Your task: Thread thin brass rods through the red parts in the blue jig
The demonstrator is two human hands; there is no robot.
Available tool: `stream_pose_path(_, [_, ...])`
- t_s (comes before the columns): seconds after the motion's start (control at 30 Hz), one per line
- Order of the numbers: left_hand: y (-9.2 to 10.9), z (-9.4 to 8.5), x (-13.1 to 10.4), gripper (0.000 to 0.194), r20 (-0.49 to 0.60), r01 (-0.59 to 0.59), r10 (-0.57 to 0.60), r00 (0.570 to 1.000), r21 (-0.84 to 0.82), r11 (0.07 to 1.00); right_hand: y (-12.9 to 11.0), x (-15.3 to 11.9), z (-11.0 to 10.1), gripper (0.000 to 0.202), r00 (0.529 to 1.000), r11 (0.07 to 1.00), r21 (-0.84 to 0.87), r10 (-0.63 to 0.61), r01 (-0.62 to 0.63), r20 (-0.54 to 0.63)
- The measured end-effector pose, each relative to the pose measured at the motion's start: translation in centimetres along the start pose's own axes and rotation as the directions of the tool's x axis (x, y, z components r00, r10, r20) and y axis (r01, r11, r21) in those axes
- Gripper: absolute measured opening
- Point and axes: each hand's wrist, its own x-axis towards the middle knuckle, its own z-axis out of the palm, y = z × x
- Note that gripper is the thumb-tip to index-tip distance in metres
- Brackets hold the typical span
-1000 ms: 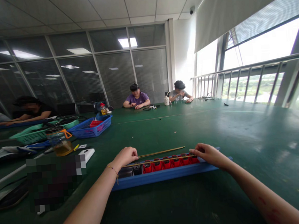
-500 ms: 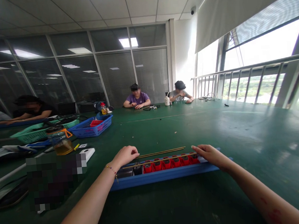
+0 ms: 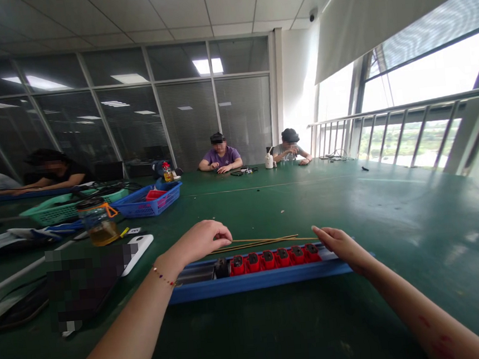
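Observation:
A thin, straight yellowish stick spans the gap between my two hands above the table. My left hand pinches its left end between thumb and fingers. At the other end my right hand closes on it with the fingertips. Two similar sticks lie on the table just behind a long blue trough. Inside the trough stands a row of several red blocks with dark tops, with a black block at their left. My right hand partly covers the trough's right end.
To the left are a blue basket, a green basket, a jar of amber liquid and a white device. Across the green table sit a person in a purple shirt and another person.
The held stick has risen off the tops of the blocks and moved away from me, behind the trough. My left hand has shifted up and to the right; my right hand barely moved.

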Motion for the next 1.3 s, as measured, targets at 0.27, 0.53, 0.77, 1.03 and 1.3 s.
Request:
stream_pose_path(0.27, [-2.5,0.9,0.4,0.017,-0.030,0.131,-0.129,0.991,0.063,0.989,-0.5,0.0,0.1,0.035,1.000,0.988,0.154,-0.030,0.029,0.005])
stream_pose_path(0.53, [-5.0,4.0,1.1,0.015,0.115,0.117,-0.113,0.987,-0.032,0.993,-0.2,0.1,-0.2,0.043,1.000,0.989,0.150,0.013,-0.012,-0.002])
stream_pose_path(0.77, [-6.6,5.3,1.1,0.014,0.134,0.149,-0.159,0.978,0.081,0.985,-1.4,1.1,-0.6,0.042,0.989,0.990,0.096,-0.111,0.102,0.094])
stream_pose_path(1.03, [-8.2,6.7,1.5,0.013,0.099,0.198,-0.210,0.973,0.120,0.973,-3.4,6.0,1.5,0.027,0.902,0.711,-0.582,-0.178,0.394,0.393])
stream_pose_path(1.3, [-8.5,6.9,1.3,0.013,0.029,0.212,-0.222,0.975,0.187,0.959,-4.0,10.4,6.5,0.047,0.822,0.512,-0.717,0.037,0.473,0.569])
